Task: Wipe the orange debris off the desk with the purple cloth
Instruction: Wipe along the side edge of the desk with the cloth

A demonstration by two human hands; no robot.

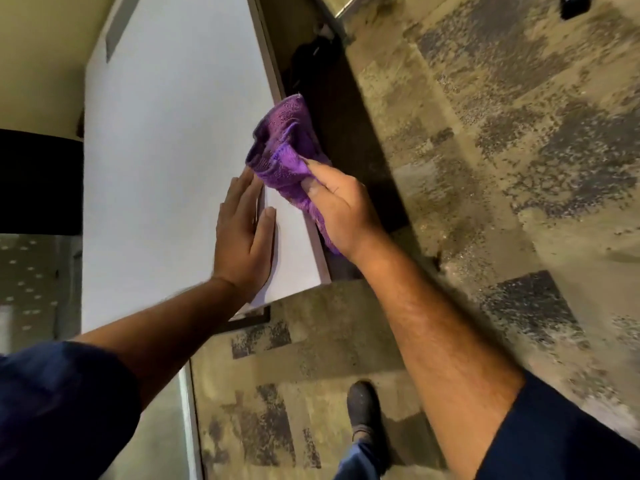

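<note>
Head view: my right hand [341, 209] pinches the bunched purple cloth [287, 150] just above the counter [166, 161] at its right edge; my left hand [244, 233] lies flat, fingers together, on the surface just beside it. No orange debris shows. The counter's long axis runs away from me, with open surface leftward of the cloth.

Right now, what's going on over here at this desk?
A person is standing at the edge of a white desk. The right hand holds a bunched purple cloth at the desk's edge, while the left hand rests flat on the surface beside it. No orange debris shows on the visible desktop. A dark shoe stands on the patterned carpet below.
</note>
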